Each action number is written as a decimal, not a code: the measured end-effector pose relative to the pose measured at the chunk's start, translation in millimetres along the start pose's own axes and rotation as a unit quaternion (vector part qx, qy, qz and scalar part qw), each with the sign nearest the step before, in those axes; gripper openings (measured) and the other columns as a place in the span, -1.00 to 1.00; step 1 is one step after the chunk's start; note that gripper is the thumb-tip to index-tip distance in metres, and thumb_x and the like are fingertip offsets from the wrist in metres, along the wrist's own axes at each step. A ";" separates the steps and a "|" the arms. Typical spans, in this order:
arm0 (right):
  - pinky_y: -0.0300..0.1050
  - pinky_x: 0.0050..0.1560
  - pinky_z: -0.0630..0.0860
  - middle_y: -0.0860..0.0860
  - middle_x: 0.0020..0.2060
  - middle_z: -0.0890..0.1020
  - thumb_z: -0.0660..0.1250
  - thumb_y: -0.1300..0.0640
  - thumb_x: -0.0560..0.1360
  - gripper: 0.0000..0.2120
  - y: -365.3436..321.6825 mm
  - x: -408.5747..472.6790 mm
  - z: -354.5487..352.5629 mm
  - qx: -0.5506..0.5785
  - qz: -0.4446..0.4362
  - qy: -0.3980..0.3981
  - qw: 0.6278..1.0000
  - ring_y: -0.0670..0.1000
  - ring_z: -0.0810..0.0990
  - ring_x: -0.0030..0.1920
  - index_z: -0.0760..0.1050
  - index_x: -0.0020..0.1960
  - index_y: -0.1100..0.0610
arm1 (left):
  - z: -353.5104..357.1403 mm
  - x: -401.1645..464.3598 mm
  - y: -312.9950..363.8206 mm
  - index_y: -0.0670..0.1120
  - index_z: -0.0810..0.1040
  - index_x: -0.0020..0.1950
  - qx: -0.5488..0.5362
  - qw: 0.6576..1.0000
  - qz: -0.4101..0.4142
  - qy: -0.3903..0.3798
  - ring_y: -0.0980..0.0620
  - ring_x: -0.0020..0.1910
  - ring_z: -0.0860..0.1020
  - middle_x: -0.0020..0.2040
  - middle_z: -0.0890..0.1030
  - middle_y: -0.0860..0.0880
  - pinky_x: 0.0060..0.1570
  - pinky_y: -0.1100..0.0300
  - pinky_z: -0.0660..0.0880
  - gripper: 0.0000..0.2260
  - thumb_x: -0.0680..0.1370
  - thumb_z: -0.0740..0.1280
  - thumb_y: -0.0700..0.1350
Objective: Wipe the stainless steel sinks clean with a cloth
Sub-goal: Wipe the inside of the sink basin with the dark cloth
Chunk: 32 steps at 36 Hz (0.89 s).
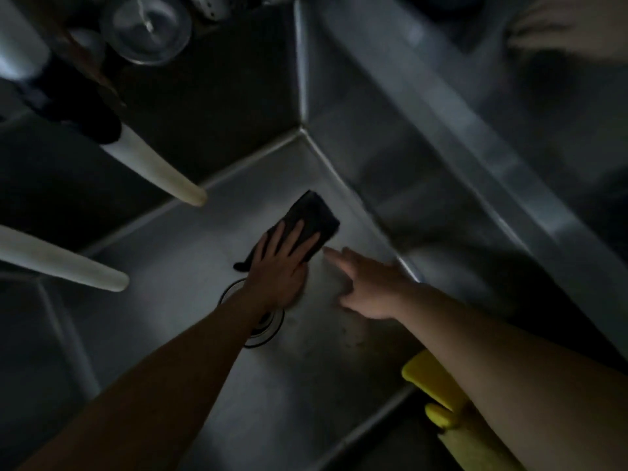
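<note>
One dark cloth (306, 223) lies folded on the floor of the stainless steel sink (190, 253), up toward the far right corner where the floor meets the side wall. The left hand (278, 266) lies flat on top of its near end, fingers straight and spread, pressing it down against the steel rather than clutching it; the far end of the cloth sticks out past the fingertips. Just behind the wrist of that hand sits the round drain (258, 322), partly covered by the forearm.

Right beside the cloth, the right hand (367, 283) reaches in with its fingers loosely extended, the forefinger tip close to the cloth's near right corner; it holds nothing, and whether it actually touches the cloth or the steel I cannot tell in this dim, blurred light. Faint specks mark the sink floor below it.

Under the right forearm, at the near rim, something bright yellow (431, 382) shows. Two pale spouts (159, 171) and (64, 263) jut over the basin from the left. Above the back wall stands a clear glass vessel (146, 25) among other dim items.
</note>
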State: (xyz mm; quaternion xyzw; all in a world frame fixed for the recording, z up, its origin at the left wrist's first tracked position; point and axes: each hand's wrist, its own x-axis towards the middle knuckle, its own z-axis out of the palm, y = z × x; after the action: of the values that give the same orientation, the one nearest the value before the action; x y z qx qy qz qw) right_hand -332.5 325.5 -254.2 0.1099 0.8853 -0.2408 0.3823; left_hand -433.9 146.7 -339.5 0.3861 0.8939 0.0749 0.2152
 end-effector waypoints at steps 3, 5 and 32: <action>0.25 0.53 -0.01 -0.07 0.61 -0.01 0.19 -0.13 0.61 -0.39 -10.9 -33.7 -19.2 -0.051 -0.076 0.050 0.995 0.03 0.04 0.59 -0.01 0.56 -0.25 | 1.0 -10.9 15.2 0.26 -0.14 0.57 -0.026 0.999 -0.015 -0.022 -0.08 0.60 -0.21 0.63 -0.14 0.04 0.50 -0.03 -0.28 -0.47 0.58 -0.13 0.12; 0.16 0.54 0.02 -0.07 0.58 0.14 0.18 -0.10 0.61 -0.48 -15.7 -56.2 -30.1 -0.079 -0.125 0.097 0.984 0.00 0.12 0.56 0.14 0.54 -0.17 | 1.0 -15.9 23.2 0.23 -0.11 0.59 -0.020 0.999 -0.009 -0.027 -0.10 0.60 -0.18 0.64 -0.12 0.02 0.51 -0.06 -0.24 -0.46 0.58 -0.16 0.12; 0.20 0.54 0.08 0.03 0.52 0.33 0.24 -0.19 0.48 -0.38 32.4 -86.2 -146.8 -0.335 -0.316 0.254 0.851 0.03 0.13 0.58 0.39 0.47 0.05 | -54.6 160.5 0.9 0.22 0.02 0.59 -0.144 0.959 -0.225 0.093 -0.09 0.60 -0.21 0.64 -0.07 0.08 0.50 -0.13 -0.28 -0.43 0.61 0.14 0.05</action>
State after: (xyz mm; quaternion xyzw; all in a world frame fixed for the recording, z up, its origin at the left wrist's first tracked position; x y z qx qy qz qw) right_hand -353.0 427.4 -115.6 -0.2531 0.9655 -0.0015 0.0614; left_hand -555.3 265.1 -342.8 0.1317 0.9534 0.1880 0.1956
